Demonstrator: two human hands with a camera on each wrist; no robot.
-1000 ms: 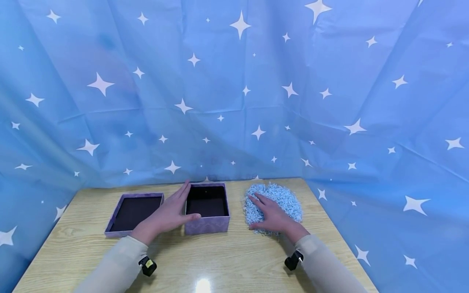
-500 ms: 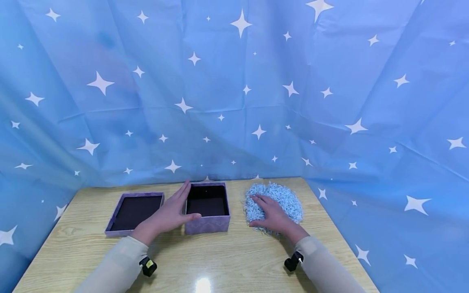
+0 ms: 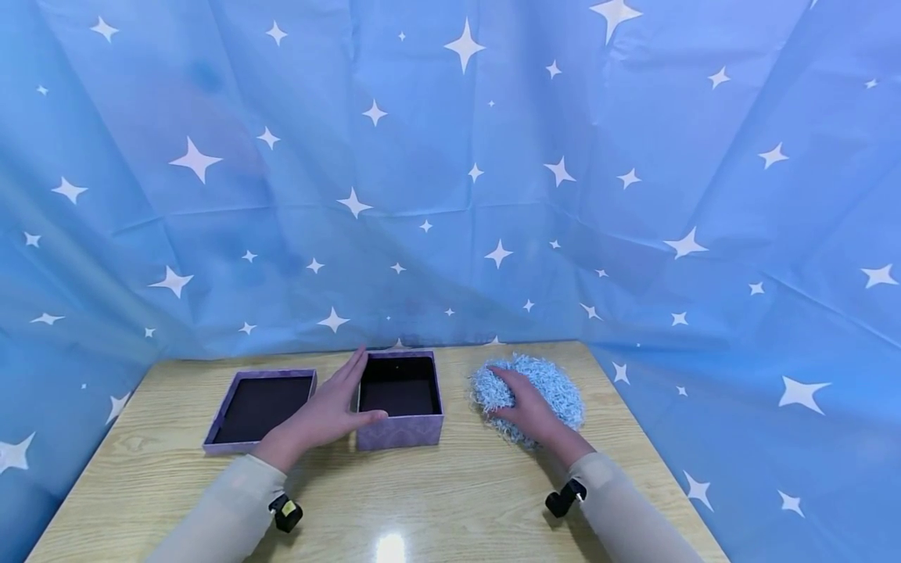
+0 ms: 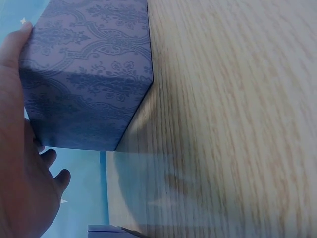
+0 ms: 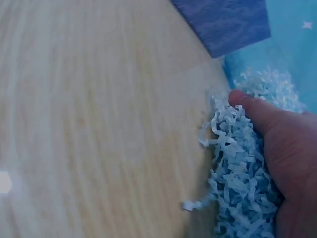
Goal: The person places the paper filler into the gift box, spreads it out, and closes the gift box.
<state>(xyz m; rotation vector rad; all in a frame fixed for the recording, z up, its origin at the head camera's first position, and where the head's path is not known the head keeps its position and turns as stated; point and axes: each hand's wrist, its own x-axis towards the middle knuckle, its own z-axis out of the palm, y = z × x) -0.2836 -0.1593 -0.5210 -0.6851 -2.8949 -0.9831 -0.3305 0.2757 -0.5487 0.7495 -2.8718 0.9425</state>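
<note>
In the head view a deep purple box with a dark inside stands mid-table. My left hand lies along its left side, fingers stretched toward the back corner and thumb at the front rim. The left wrist view shows the damask-patterned wall of the box beside that thumb. To the right, my right hand grips into a light blue heap of crinkled shredded paper, its fingertips sunk among the strands. In the right wrist view the thumb presses on the shredded paper.
A shallow purple box lid, dark inside and open side up, lies left of the box. The wooden table ends at a blue star-printed curtain behind. Each wrist wears a small black camera.
My right hand's fingers and thumb have drawn together and dug into the shredded paper, bunching it on the left side. The left hand and the box have stayed in place.
</note>
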